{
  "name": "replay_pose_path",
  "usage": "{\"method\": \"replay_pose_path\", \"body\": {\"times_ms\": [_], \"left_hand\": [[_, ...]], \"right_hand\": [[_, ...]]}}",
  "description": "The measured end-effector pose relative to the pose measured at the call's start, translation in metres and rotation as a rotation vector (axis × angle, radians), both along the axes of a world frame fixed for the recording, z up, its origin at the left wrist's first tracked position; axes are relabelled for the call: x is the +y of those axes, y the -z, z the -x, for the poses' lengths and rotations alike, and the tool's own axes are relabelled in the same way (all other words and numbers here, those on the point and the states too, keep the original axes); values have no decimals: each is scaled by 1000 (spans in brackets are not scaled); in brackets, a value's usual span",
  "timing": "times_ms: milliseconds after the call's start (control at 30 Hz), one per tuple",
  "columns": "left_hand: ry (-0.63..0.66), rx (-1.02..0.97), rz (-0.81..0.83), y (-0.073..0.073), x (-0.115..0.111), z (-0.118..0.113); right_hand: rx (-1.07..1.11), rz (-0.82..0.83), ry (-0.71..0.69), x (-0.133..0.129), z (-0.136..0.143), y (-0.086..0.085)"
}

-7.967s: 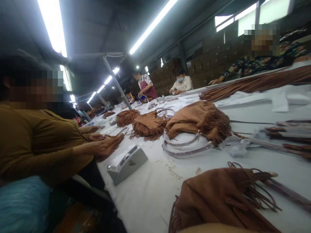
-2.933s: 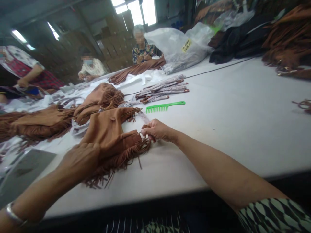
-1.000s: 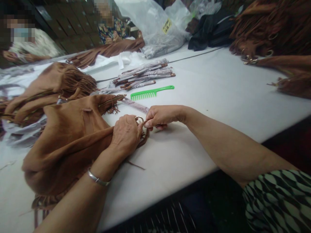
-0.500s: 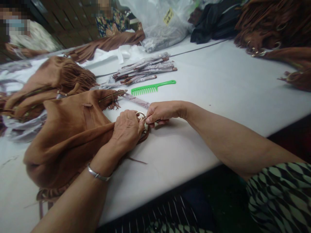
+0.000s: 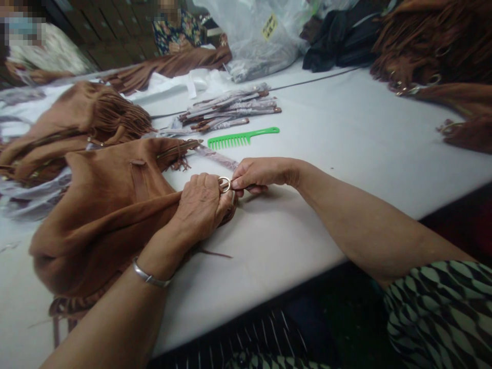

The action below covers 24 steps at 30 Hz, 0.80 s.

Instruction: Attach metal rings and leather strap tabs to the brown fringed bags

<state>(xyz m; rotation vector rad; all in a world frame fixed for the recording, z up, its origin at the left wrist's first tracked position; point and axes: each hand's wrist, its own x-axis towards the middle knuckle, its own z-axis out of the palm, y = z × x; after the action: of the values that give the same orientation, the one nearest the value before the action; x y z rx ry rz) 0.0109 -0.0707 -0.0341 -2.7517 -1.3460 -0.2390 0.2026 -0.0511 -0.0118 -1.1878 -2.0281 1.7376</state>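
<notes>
A brown suede bag (image 5: 96, 205) with fringe lies on the table at the left. My left hand (image 5: 202, 205) is closed on the end of this bag, beside a metal ring (image 5: 224, 184). Just right of the ring, my right hand (image 5: 251, 177) pinches a narrow strap (image 5: 235, 185) that meets the ring. The strap's far part, partly wrapped in clear plastic (image 5: 219, 157), runs back from behind my right hand toward the bag's zipped opening. My fingers hide most of the join between strap and ring.
A green comb (image 5: 244, 137) lies beyond my hands, in front of a pile of plastic-wrapped straps (image 5: 230, 108). Another fringed bag (image 5: 77, 123) is at the left, and more brown bags (image 5: 423, 51) are heaped far right. A clear plastic sack (image 5: 261, 51) stands behind. Two people are across the table.
The ring has turned and now faces me more openly between my hands. Both hands keep their hold, nearly in the same place. The view has shifted slightly.
</notes>
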Motion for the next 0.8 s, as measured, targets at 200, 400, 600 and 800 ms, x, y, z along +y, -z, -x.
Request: {"method": "replay_pose_path", "body": {"times_ms": [200,400,600,800], "left_hand": [[19,-2,-21,3,1,3],[-12,18,-14,2,4,0],[-42,-19,-57,3,3,-2],[-45,-42,-55,2,1,-1]], "right_hand": [[34,48,-100,3,-10,-1],[5,13,-153,0,-11,-5],[-52,-56,-93,-5,-3,-9],[-60,-54,-70,-3,-1,-6]]}}
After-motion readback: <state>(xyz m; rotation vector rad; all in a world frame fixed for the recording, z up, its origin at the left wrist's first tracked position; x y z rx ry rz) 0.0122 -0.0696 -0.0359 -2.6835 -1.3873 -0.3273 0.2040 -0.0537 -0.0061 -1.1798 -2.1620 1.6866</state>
